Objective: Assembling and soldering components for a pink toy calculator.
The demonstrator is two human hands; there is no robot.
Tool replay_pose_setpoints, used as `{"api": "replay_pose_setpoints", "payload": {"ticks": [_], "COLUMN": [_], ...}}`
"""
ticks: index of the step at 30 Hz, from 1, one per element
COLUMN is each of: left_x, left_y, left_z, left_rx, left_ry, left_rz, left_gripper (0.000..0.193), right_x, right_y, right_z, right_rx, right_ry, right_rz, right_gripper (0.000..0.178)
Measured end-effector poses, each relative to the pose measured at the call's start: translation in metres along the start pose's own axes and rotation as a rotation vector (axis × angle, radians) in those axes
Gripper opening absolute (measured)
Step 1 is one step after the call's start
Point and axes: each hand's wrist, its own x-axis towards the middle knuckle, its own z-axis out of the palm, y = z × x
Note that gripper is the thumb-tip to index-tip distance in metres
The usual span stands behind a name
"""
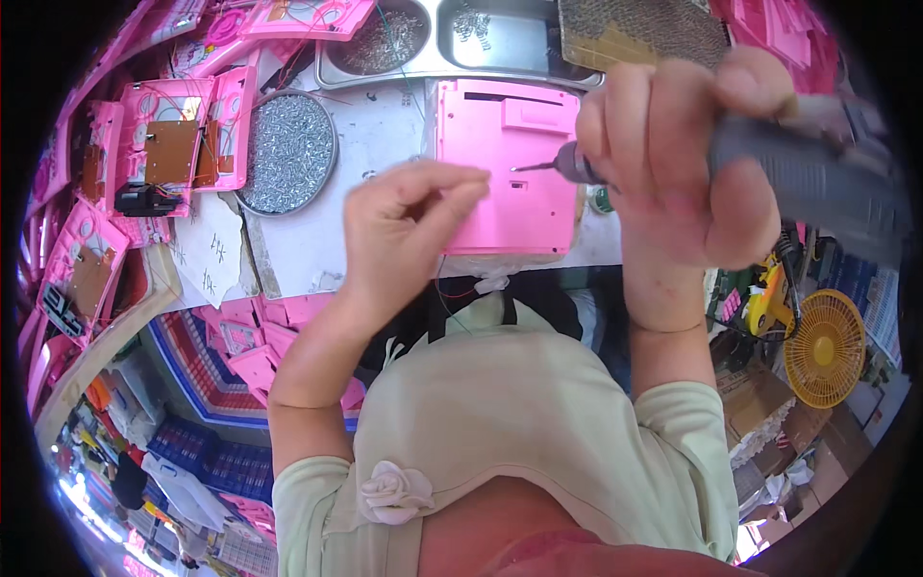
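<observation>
A pink plastic housing [500, 226] lies flat on the worktable in front of me, with a slot, a raised panel and small holes in its face. My right hand [678, 159] is wrapped round a grey electric screwdriver [817, 178], held above the housing's right side. Its thin bit points left over the housing; whether it touches cannot be told. Over the housing's left edge is my left hand [404, 226], thumb and forefinger pinched together close to the bit's tip. Anything between those fingers is too small or hidden to make out.
A round tray of small screws [288, 154] stands to the left. A metal tray with compartments [500, 48] holds more small parts behind the housing. Opened pink housings with wires [159, 144] pile up at far left. A yellow fan [824, 348] is at right.
</observation>
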Motion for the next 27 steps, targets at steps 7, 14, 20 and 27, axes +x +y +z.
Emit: {"api": "replay_pose_setpoints", "payload": {"ticks": [7,14,20,27], "left_x": [-0.011,-0.017,-0.011,-0.007], "left_y": [0.022,0.022,0.016,0.016], "left_z": [0.019,0.019,0.023,0.025], "left_rx": [-0.981,-0.789,0.163,0.29], "left_ry": [-0.088,-0.094,-0.057,-0.138], "left_rz": [-0.784,-0.574,0.362,0.475], "left_gripper": [0.019,0.014,0.015,0.019], "right_x": [-0.001,-0.012,-0.02,-0.033], "right_y": [-0.02,-0.025,-0.034,-0.03], "right_z": [0.037,0.049,0.05,0.062], "right_rx": [-0.085,-0.086,-0.047,-0.053], "right_ry": [0.079,0.12,0.192,0.291], "right_rz": [-0.035,-0.009,-0.017,0.038], "right_gripper": [0.037,0.034,0.031,0.027]}}
